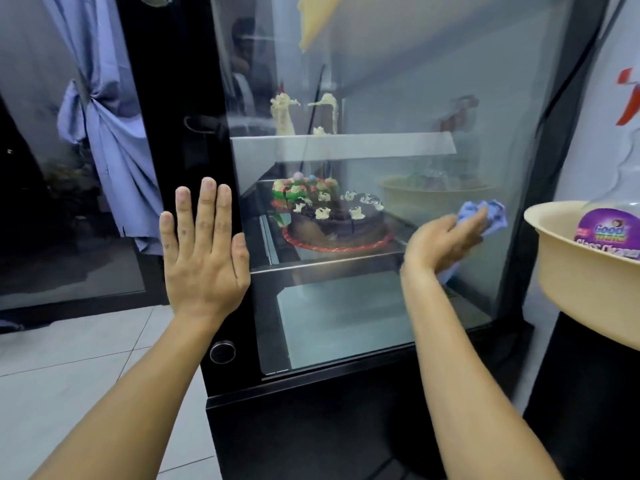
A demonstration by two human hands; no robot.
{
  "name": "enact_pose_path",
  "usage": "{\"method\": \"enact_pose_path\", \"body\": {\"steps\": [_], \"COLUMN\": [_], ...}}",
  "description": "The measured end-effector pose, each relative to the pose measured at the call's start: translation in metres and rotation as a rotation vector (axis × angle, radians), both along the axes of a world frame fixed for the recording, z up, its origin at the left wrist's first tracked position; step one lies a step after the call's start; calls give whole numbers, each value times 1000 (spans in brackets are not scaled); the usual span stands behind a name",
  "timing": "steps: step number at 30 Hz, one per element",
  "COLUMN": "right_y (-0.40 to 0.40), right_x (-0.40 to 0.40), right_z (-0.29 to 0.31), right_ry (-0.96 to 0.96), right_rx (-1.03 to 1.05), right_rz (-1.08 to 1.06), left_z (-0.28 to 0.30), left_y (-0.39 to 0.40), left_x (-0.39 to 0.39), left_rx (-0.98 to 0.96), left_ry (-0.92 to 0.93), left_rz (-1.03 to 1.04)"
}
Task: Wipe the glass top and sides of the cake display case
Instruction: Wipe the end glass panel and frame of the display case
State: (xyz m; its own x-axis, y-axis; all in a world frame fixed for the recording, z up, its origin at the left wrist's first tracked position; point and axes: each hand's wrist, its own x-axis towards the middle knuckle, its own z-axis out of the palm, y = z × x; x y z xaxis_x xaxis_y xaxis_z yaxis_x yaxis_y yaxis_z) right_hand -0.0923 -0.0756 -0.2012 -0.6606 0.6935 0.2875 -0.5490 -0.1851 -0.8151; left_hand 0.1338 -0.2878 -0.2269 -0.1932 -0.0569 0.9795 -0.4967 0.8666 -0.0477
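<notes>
A small cake shop or bakery front: a tall black-framed glass display case (381, 168) holds a decorated chocolate cake (332, 220) on its shelf, beside a white tiled floor (69, 368), a tied-back blue curtain (104, 116) and a glass-cleaner bottle (609, 233) in a beige basin (571, 282).

Far out beyond the left hand hangs a blue curtain (104, 112), knotted at its middle in front of dark glass. Below that hand and forearm spreads a floor of pale tiles (69, 368). To the right of the right hand, a beige plastic basin (581, 285) sits on a black stand (588, 410); inside the basin stands a clear bottle with a purple glass-cleaner label (606, 232). Above the basin, well up from the right hand, a white wall carries a red mark (628, 98), cut off by the picture's edge.
</notes>
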Motion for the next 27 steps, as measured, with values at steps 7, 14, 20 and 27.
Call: {"method": "enact_pose_path", "body": {"steps": [7, 14, 20, 27], "right_y": [-76, -41, -41, -42], "right_x": [115, 94, 110, 161], "right_z": [-16, -110, 1, 231], "right_ry": [808, 684, 713, 972], "right_rx": [1043, 1018, 627, 483], "right_rz": [123, 152, 204, 140], "left_z": [-1, 2, 32, 256], "left_y": [-3, -1, 20, 54], "left_x": [0, 1, 12, 20], "left_rx": [-18, -26, -77, -121], "left_ry": [6, -34, -84, 43], "left_rz": [-13, 15, -152, -304]}}
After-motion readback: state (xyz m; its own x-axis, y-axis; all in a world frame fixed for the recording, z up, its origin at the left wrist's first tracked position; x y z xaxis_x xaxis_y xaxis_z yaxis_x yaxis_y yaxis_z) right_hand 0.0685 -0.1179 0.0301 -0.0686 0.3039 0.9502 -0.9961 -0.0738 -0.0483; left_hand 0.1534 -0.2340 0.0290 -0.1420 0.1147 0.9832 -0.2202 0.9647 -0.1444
